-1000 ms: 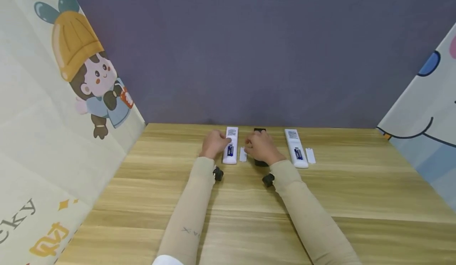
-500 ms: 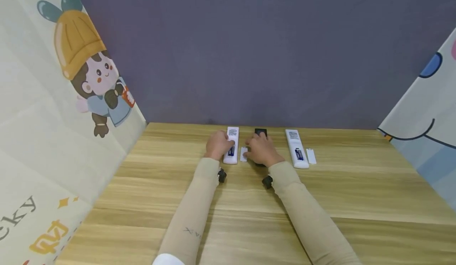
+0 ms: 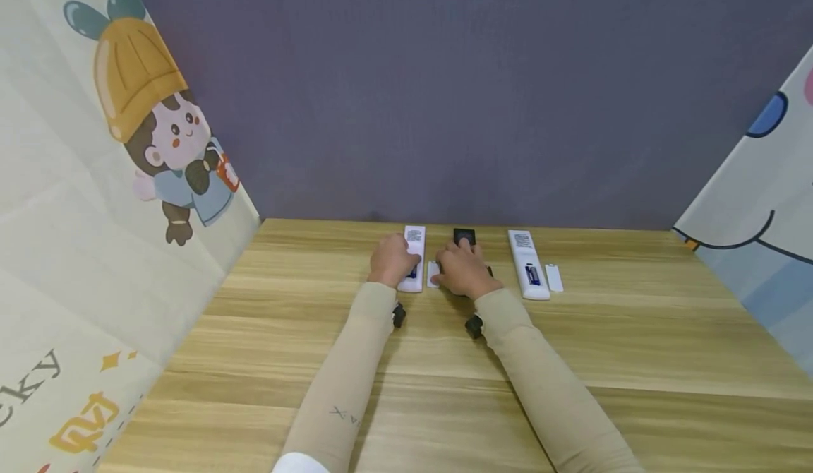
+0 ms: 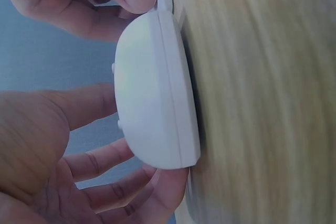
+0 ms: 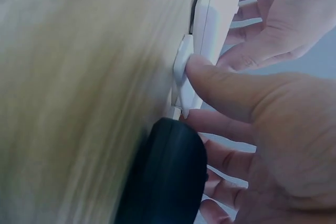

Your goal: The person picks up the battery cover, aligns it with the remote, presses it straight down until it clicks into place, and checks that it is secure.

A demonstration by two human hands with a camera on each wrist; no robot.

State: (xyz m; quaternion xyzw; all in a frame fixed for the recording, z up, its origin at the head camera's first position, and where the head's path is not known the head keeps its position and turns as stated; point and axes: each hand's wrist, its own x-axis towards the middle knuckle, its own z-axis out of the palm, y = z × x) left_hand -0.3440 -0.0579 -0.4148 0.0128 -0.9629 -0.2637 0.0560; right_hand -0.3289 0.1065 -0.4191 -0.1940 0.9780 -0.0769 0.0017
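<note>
A white remote control (image 3: 415, 240) lies back side up at the far middle of the table, its battery compartment partly covered by my left hand (image 3: 390, 260). That hand holds the remote's sides, thumb over the top, as the left wrist view shows around its rounded white end (image 4: 152, 93). My right hand (image 3: 464, 268) pinches a small white battery cover (image 5: 182, 61) between thumb and index finger, low beside the remote's right side. Beneath the right palm lies a black remote control (image 3: 464, 236), mostly hidden in the head view; its dark end (image 5: 168, 177) shows in the right wrist view.
Another white remote control (image 3: 526, 265) with a blue battery (image 3: 532, 274) in its uncovered compartment lies to the right. A second white cover (image 3: 554, 277) rests beside it. The wooden table (image 3: 444, 402) ends at a dark grey wall (image 3: 464, 92).
My left hand has shifted right, its thumb and fingers settling round the white remote. My right hand has come down, its thumb and index finger closing on the small cover.
</note>
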